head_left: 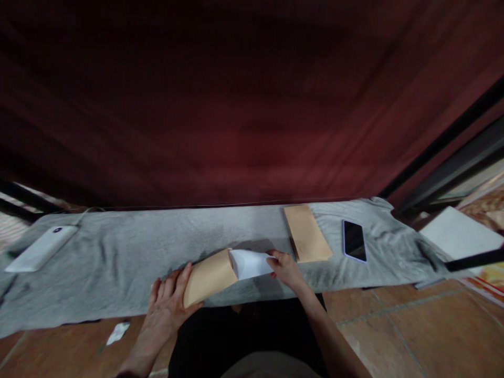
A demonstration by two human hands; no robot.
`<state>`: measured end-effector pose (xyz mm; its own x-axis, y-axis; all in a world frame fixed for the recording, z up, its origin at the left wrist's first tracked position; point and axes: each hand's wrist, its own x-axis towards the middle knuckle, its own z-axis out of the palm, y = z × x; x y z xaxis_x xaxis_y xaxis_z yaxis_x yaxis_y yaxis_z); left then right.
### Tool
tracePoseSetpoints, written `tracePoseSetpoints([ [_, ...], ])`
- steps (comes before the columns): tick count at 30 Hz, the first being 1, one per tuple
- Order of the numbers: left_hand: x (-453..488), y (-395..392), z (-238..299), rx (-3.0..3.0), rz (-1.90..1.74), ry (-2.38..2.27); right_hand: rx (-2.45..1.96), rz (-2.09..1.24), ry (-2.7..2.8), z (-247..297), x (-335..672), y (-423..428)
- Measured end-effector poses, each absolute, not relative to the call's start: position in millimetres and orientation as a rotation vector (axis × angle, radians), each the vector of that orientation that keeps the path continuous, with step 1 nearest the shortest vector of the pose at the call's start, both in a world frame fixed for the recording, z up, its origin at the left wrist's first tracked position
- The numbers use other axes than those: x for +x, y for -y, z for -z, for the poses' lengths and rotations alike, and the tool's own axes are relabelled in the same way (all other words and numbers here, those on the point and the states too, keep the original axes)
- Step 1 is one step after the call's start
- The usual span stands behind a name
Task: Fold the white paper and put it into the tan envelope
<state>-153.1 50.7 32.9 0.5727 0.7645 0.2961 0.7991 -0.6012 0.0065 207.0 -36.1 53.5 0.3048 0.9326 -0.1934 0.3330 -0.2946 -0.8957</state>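
Observation:
A brown paper envelope (210,277) lies tilted on the grey cloth in front of me, its open end facing right. My left hand (168,299) grips its closed left end, with the index finger along that end and the thumb at the near corner. Partly inside the opening sits a white sheet of paper (251,264), bowed upward. My right hand (284,268) pinches the paper's right end between thumb and fingers. How far the paper reaches into the envelope is hidden.
A small stack of brown envelopes (307,233) lies right of my right hand, with a dark-screened phone (355,241) beyond it. A white device (42,249) with a cable rests at far left. Grey cloth (134,247) covers the narrow surface; a dark red curtain (244,131) hangs behind.

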Motion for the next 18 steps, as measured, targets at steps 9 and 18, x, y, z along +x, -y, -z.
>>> tracePoseSetpoints([
  [9, -138, -54, -29, -2.731, 0.483, 1.214, -1.925, -0.884, 1.288, -44, 182, 27],
  [18, -116, -50, -28, -2.819, 0.557, 1.211, -1.743, -0.713, 1.089, -20, 143, 16],
])
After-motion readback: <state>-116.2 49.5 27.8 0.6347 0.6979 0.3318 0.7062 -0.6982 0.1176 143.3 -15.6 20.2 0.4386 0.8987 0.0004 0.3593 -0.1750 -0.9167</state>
